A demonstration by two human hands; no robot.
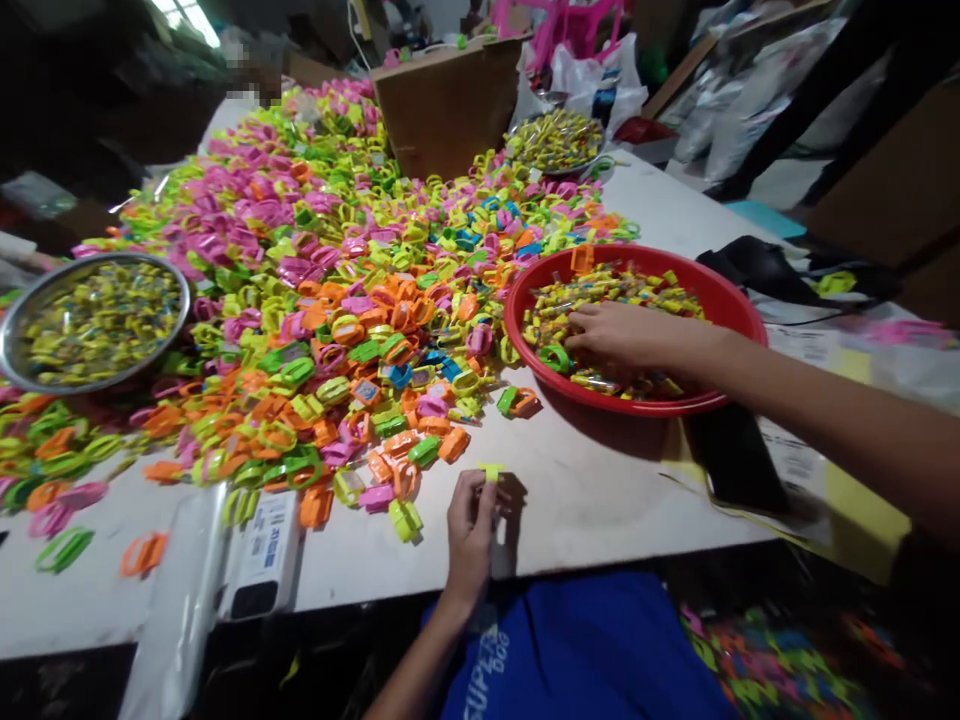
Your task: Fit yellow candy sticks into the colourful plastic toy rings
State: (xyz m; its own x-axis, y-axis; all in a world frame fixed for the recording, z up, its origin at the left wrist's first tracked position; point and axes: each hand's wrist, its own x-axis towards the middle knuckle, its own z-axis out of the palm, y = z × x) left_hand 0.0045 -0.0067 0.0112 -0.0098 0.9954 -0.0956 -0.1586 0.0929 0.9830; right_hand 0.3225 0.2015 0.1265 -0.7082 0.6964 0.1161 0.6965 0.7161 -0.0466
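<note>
Table: white [585, 520], runs under everything I'm working with; my lap is at its near edge.
Pile: plastic pieces [300, 290] in pink, orange, green, yellow, some blue, spread over the left and middle of the table.
Carton: brown [450, 115], stands at the back of the pile.
Red basin: right side [645, 405], filled with small yellow packets [652, 290]. Orange piece [582, 260] at its far rim, green piece [554, 358] inside, near my right fingertips.
Metal bowl: left side [71, 385], full of packets too. A second load sits in the far bowl [566, 171], behind the basin.
Phone: dark [735, 460], just on the near side of the basin, papers beside it.
Right hand: reached over the basin rim [607, 335], fingers bent down into the packets. Tips partly hidden, so can't tell how wide they are or if they've got a packet.
Left hand: near table edge [471, 535], upright, thumb and fingers narrowed to a pinch.
Yellow piece: in that pinch [491, 474], top showing above my fingertips, between the pile and me.
</note>
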